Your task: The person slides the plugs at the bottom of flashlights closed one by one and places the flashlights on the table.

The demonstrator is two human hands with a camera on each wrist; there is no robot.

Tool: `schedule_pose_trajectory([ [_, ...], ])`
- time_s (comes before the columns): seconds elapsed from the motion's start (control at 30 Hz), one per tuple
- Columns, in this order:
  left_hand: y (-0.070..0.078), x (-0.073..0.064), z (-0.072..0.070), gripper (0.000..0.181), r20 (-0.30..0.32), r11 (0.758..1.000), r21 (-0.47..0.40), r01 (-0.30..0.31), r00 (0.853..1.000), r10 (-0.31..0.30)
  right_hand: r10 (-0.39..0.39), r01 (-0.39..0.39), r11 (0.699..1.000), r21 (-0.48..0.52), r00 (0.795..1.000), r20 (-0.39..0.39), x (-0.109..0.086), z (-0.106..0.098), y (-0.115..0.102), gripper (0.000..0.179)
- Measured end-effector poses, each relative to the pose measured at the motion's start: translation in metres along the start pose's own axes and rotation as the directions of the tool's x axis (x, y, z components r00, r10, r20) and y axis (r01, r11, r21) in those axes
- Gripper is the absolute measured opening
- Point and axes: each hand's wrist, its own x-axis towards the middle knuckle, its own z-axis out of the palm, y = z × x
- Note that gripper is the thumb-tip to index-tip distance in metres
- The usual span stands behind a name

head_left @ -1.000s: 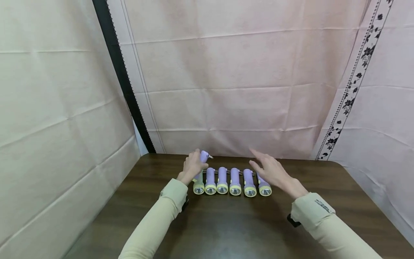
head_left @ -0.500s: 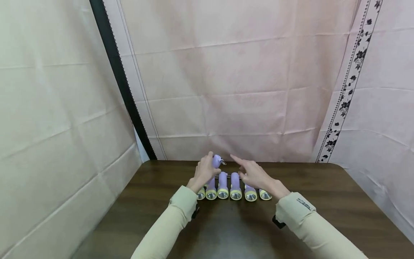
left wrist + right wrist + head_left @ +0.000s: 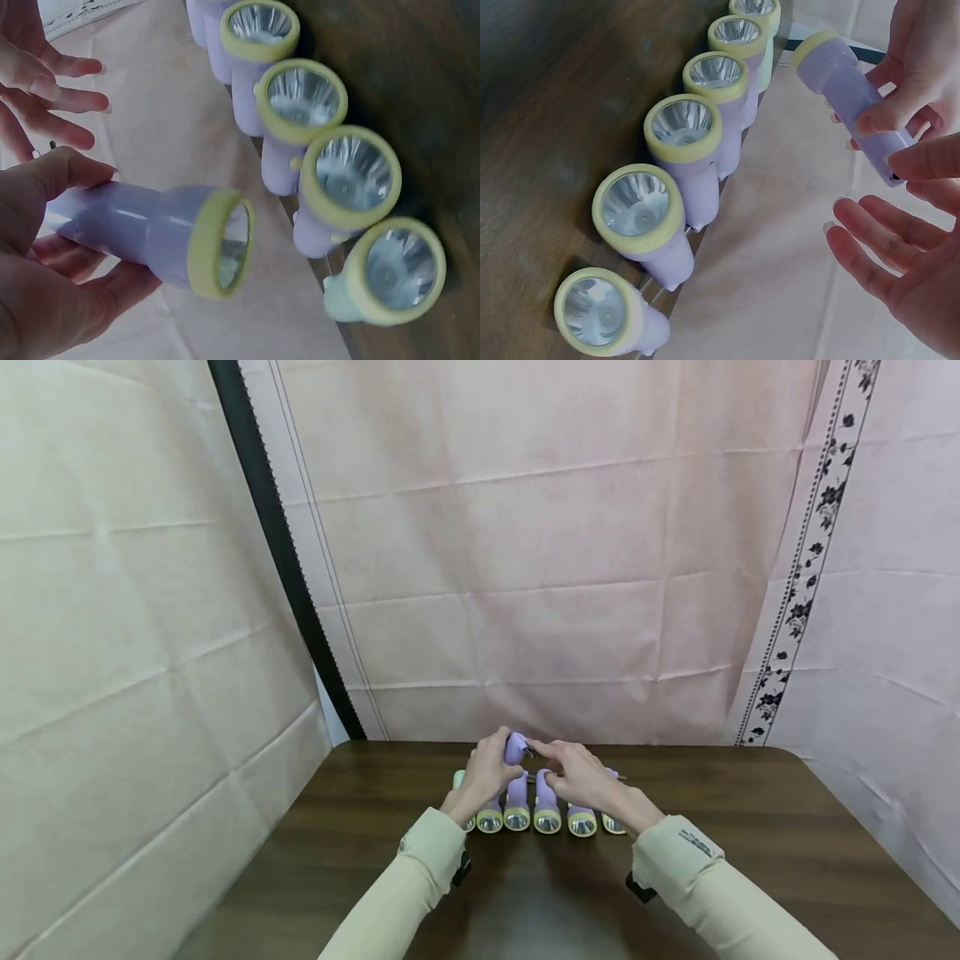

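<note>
A purple flashlight (image 3: 135,225) with a yellow rim is gripped around its body by my left hand (image 3: 487,772), above the row. Its lens end points down toward me, its tail up. My right hand (image 3: 585,777) reaches in from the right, one fingertip touching the tail end, where a small metal prong shows. The other right-hand fingers (image 3: 877,240) are spread and hold nothing. Below both hands, several purple flashlights (image 3: 547,802) lie in a line, lenses facing me. One flashlight (image 3: 386,277) with a pale green body lies at the left end, partly behind my left hand.
The row lies near the far edge of the dark wooden table (image 3: 300,877). Metal prongs (image 3: 651,289) show at the tails of some flashlights. Pale cloth (image 3: 487,568) hangs behind the table and along both sides.
My left hand has carried the purple flashlight to the right, from the row's left end toward its middle. My right hand has moved left until a finger meets the flashlight's tail.
</note>
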Motion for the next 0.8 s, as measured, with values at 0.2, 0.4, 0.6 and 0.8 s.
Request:
schedule_pose_trajectory([
  [0.2,0.002,-0.007,0.007,0.043,-0.021,0.997,-0.067,-0.025,1.0,0.024,-0.002,0.002,0.999,-0.034,1.0,0.002,-0.003,-0.003,0.0,0.062],
  [0.4,0.005,-0.01,0.01,0.039,-0.036,0.997,-0.069,-0.029,0.999,0.026,-0.03,0.03,0.999,-0.024,1.0,0.004,-0.002,-0.001,0.002,0.061],
  [0.6,0.007,-0.013,0.016,0.039,-0.034,0.996,-0.086,-0.013,0.999,0.01,-0.034,0.034,0.999,0.022,0.999,0.001,-0.002,0.005,0.008,0.064],
  [0.8,0.004,-0.003,0.014,0.043,-0.059,0.999,-0.034,-0.005,0.998,0.003,0.02,-0.026,0.997,0.07,0.996,0.09,-0.005,-0.003,0.011,0.077],
])
